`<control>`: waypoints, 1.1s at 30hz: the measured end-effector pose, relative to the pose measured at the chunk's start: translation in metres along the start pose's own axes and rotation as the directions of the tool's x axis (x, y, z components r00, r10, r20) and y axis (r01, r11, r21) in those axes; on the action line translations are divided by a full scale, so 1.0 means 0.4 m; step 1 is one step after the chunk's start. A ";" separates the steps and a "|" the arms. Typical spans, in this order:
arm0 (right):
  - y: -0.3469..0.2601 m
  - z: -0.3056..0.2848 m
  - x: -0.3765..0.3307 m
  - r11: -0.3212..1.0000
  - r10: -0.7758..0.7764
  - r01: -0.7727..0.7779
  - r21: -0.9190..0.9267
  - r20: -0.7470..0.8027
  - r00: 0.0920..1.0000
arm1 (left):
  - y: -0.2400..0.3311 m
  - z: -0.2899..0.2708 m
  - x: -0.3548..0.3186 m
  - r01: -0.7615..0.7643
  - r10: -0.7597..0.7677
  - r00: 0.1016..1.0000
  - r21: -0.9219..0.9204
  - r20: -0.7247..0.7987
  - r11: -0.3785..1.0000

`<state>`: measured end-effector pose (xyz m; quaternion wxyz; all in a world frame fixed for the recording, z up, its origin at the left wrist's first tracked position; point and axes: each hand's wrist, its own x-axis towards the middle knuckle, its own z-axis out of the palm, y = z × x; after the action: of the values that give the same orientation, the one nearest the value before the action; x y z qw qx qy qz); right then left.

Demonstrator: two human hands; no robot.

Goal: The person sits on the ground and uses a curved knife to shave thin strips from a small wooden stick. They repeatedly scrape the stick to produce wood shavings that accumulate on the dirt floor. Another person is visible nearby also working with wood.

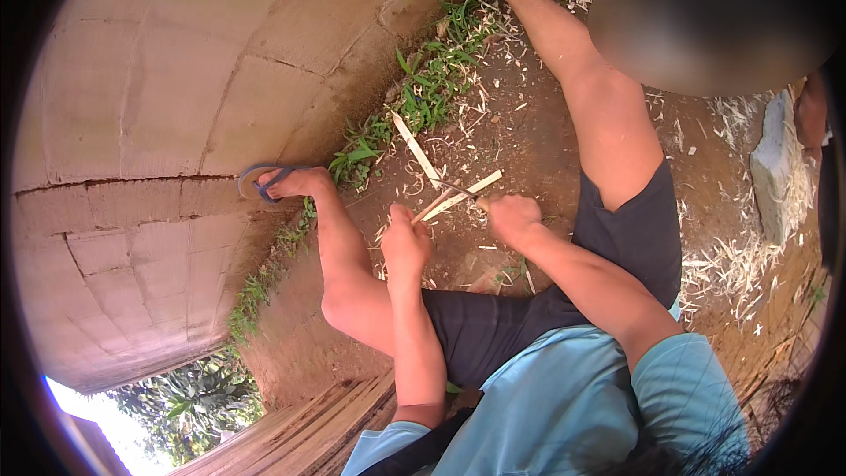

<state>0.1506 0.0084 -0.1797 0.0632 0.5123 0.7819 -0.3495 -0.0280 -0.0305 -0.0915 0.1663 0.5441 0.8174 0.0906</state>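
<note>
My left hand (405,247) is closed around the lower end of a thin wooden stick (429,207), which slants up and to the right. A knife (459,188) is in my closed right hand (515,219), its narrow dark blade pointing left across the stick's upper end. Just beyond my hands, a pale flat wood strip (414,148) lies on the dirt. Another pale strip (476,188) runs beneath or beside the blade; whether it is also held cannot be told.
Pale shavings (727,269) litter the dirt ground (529,137). A block wall (176,115) rises at left, with green weeds (427,92) along its foot. At right stands a grey stone block (773,167), near another person's limb (811,115). Wooden planks (300,427) lie at lower left.
</note>
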 end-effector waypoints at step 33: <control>-0.084 -0.049 -0.030 0.983 -0.082 0.078 0.164 0.017 0.996 | 0.057 0.013 0.021 0.161 -0.160 0.986 0.019 -0.043 0.987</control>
<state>0.1329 0.0037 -0.1436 0.0162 0.4796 0.7699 -0.4206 -0.0094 -0.0141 -0.0901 0.1498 0.4762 0.8629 0.0791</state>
